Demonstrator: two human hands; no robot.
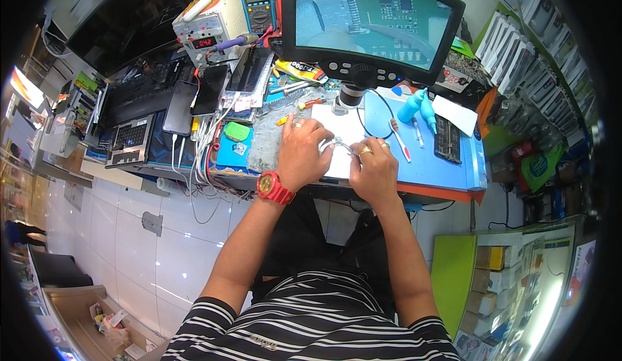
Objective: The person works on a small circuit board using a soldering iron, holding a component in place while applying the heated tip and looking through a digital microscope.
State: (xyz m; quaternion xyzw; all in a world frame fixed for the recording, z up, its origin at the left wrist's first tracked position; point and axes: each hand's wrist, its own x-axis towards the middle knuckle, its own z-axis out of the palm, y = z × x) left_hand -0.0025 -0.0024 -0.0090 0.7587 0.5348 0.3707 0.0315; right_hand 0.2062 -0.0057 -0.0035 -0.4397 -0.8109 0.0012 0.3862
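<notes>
At the desk's front edge, my left hand (303, 150), with a red watch on its wrist, is closed on a small grey-and-silver piece (328, 145), probably a small circuit board. My right hand (376, 167) pinches thin metal tweezers (348, 148) whose tips reach toward that piece. Both hands are over a white sheet (338, 165), below the microscope's lens (352, 95). On the microscope screen (376, 21) a green board with a metal connector and small chips appears enlarged, with a blurred fingertip and a pointed tip over it. My fingers hide most of the actual piece.
To the right, a blue mat (382, 112) bears light-blue bottles (411, 106), a toothbrush (400, 141) and a dark phone frame (447, 139). On the left are a green sponge (237, 131), white cables (206, 128), phones (210, 89), a power supply (207, 34) and a multimeter (258, 8).
</notes>
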